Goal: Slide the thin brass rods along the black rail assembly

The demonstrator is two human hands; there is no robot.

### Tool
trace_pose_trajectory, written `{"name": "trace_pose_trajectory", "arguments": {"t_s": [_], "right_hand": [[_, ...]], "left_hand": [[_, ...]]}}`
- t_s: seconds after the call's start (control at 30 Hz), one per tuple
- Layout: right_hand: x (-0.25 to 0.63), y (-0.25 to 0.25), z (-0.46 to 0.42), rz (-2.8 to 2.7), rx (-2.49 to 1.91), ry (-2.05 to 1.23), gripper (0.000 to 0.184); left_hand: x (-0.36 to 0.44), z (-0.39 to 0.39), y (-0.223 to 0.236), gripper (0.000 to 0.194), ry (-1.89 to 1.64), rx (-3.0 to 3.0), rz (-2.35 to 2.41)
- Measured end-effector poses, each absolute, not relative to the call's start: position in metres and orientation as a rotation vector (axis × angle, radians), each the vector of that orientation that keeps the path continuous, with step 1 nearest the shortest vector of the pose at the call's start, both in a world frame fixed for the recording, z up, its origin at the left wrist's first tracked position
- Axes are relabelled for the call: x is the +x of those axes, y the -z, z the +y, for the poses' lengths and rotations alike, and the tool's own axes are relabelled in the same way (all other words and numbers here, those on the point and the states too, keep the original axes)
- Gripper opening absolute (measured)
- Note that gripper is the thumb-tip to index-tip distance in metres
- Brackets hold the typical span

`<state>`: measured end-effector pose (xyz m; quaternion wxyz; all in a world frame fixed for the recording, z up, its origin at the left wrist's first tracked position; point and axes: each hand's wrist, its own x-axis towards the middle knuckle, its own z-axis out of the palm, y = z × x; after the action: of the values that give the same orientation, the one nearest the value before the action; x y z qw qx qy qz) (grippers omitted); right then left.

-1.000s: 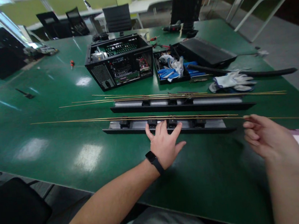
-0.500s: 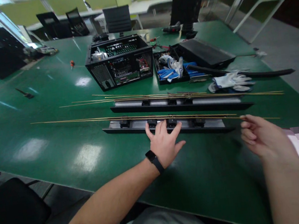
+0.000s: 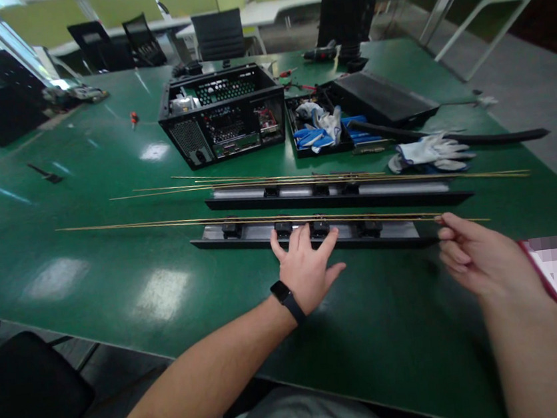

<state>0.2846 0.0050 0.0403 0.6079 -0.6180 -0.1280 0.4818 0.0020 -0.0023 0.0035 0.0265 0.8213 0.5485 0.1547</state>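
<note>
My left hand (image 3: 307, 263) lies open with fingers spread on the front edge of the near black rail (image 3: 242, 239), which carries several black clips. My right hand (image 3: 469, 254) pinches the right end of a thin brass rod (image 3: 259, 219) that runs along the top of that rail. A second brass rod lies beside it. Behind them sits a second black rail (image 3: 337, 197) with more brass rods (image 3: 305, 178) across it.
On the green table (image 3: 90, 284) stand an open black computer case (image 3: 222, 113), a black tray of blue and white gloves (image 3: 322, 130), a flat black panel (image 3: 381, 98) and loose white gloves (image 3: 430, 153). Office chairs stand at the far side.
My right hand has slid left along the brass rod, and the rod's right end has drawn in leftward with it. My left hand has stayed put on the rail.
</note>
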Motion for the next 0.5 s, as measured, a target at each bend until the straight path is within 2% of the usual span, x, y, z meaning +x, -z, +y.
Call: {"name": "trace_pose_trajectory", "arguments": {"t_s": [0.2, 0.4, 0.5], "right_hand": [[0.265, -0.041, 0.003, -0.384, -1.462, -1.216, 0.022], [0.276, -0.047, 0.004, -0.275, -1.446, -1.154, 0.018], [0.290, -0.049, 0.005, -0.212, -1.448, -1.105, 0.023]], "left_hand": [[0.002, -0.002, -0.003, 0.065, -0.470, 2.537, 1.699], [0.002, -0.002, -0.003, 0.065, -0.469, 2.533, 1.699], [0.002, -0.002, -0.004, 0.065, -0.465, 2.536, 1.704]]}}
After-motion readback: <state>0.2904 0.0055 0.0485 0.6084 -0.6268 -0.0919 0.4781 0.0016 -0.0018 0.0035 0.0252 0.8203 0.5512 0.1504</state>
